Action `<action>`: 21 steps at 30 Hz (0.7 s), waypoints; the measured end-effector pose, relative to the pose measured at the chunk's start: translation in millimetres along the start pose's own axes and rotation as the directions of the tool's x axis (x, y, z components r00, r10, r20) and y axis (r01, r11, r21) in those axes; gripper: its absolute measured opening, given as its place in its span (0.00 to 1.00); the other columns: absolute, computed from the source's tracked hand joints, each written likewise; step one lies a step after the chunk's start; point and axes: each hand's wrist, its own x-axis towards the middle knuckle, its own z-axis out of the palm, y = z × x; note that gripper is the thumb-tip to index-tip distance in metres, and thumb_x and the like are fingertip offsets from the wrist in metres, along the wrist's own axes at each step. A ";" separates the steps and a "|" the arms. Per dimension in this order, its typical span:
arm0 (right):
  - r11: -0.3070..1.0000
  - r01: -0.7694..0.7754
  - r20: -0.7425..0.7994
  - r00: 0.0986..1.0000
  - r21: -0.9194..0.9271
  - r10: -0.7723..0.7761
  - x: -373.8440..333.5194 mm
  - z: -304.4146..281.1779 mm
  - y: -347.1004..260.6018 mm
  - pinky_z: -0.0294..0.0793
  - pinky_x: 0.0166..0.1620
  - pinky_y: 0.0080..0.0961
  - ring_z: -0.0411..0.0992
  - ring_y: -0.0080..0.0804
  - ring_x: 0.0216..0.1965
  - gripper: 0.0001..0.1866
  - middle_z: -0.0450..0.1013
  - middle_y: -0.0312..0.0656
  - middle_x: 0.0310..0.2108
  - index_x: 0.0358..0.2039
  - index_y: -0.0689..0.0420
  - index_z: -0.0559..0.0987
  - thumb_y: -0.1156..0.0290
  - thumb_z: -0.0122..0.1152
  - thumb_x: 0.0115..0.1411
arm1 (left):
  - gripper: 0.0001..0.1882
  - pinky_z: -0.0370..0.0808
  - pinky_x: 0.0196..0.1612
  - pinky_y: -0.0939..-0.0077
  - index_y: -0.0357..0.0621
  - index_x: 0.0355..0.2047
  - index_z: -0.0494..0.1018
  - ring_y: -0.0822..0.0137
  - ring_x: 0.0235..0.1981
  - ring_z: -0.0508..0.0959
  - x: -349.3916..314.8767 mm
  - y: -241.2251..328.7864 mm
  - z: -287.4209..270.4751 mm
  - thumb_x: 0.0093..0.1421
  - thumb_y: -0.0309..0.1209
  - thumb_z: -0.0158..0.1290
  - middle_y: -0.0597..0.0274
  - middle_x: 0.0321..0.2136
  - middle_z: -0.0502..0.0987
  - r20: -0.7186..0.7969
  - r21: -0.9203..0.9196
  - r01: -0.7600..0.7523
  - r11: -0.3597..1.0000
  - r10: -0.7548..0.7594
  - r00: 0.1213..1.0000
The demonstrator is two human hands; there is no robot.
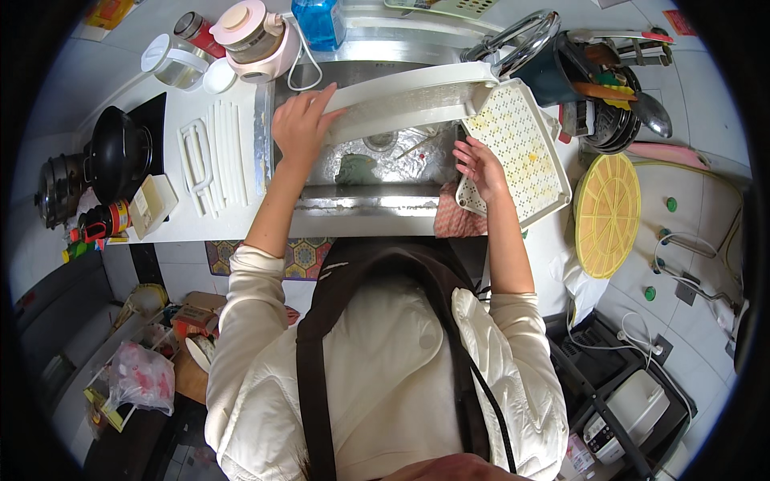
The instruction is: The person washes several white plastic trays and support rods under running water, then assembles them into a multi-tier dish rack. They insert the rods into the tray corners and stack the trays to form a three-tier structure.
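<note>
My left hand [301, 127] grips the left end of a long white plastic tray [401, 100], which is tilted up on its side over the metal sink [337, 200]. The tray's right end reaches a white perforated tray [525, 140] with yellowish stains, lying at the sink's right side. My right hand [484, 168] is over the near left edge of that perforated tray, fingers apart, with nothing seen in it. Just below it, a red checked cloth [461, 215] hangs over the counter's front edge. A dark green piece [357, 168] lies on the wet sink bottom.
White tubes and a looped frame [195, 160] lie on the left counter, near a black wok [115, 152]. Behind the sink stand a pink kettle [253, 40], a blue bottle [319, 24] and a tap [525, 40]. A round yellow board [608, 215] leans at the right.
</note>
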 end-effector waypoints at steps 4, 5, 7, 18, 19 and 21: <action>1.000 0.023 -0.006 1.000 0.002 -0.023 -3.9 -8.9 -11.4 0.76 0.41 0.24 0.73 0.31 0.44 0.17 0.71 0.47 0.48 0.52 0.60 0.66 0.69 0.42 0.63 | 0.24 0.66 0.31 0.77 0.59 0.41 0.77 0.73 0.28 0.73 3.9 3.6 -3.0 0.41 0.45 0.60 0.75 0.27 0.73 -0.023 0.036 -0.015 0.999 0.015 1.000; 1.000 0.029 -0.011 1.000 -0.003 -0.029 -4.4 -10.2 -14.1 0.76 0.41 0.24 0.73 0.30 0.44 0.17 0.71 0.46 0.48 0.52 0.60 0.66 0.69 0.42 0.63 | 0.24 0.66 0.31 0.77 0.59 0.41 0.77 0.73 0.28 0.73 5.3 4.4 -3.6 0.41 0.45 0.60 0.75 0.27 0.73 -0.042 0.042 -0.021 0.999 0.023 0.999; 0.999 0.045 -0.037 0.998 0.001 -0.045 -5.0 -12.7 -20.2 0.75 0.41 0.23 0.73 0.29 0.43 0.16 0.72 0.45 0.47 0.50 0.59 0.67 0.69 0.43 0.63 | 0.24 0.66 0.31 0.78 0.60 0.41 0.77 0.73 0.28 0.73 8.8 5.5 -5.6 0.41 0.46 0.60 0.75 0.27 0.73 -0.065 0.051 -0.030 0.998 0.033 0.997; 0.916 0.300 -0.162 0.923 -0.265 -0.349 43.9 -34.7 -93.6 0.71 0.37 0.21 0.73 0.24 0.40 0.19 0.70 0.39 0.49 0.54 0.57 0.67 0.70 0.46 0.62 | 0.23 0.67 0.33 0.77 0.62 0.43 0.77 0.73 0.29 0.74 22.2 -1.2 -31.4 0.44 0.48 0.57 0.75 0.28 0.74 -0.052 0.220 -0.045 0.974 0.058 0.997; 0.884 0.333 -0.153 0.905 -0.328 -0.398 58.3 -36.9 -102.9 0.71 0.36 0.21 0.73 0.25 0.40 0.21 0.68 0.39 0.52 0.55 0.57 0.66 0.71 0.46 0.61 | 0.23 0.67 0.34 0.77 0.62 0.43 0.77 0.72 0.30 0.74 18.7 -5.1 -35.0 0.45 0.49 0.57 0.75 0.28 0.74 -0.046 0.241 -0.024 0.970 0.036 0.998; 0.766 0.402 -0.116 0.846 -0.502 -0.520 93.3 -42.4 -122.0 0.73 0.35 0.24 0.74 0.29 0.38 0.28 0.65 0.41 0.54 0.57 0.56 0.64 0.73 0.51 0.54 | 0.23 0.66 0.36 0.75 0.60 0.44 0.76 0.70 0.31 0.74 9.5 -10.7 -40.8 0.47 0.49 0.55 0.73 0.29 0.74 -0.058 0.278 0.050 0.959 -0.035 0.998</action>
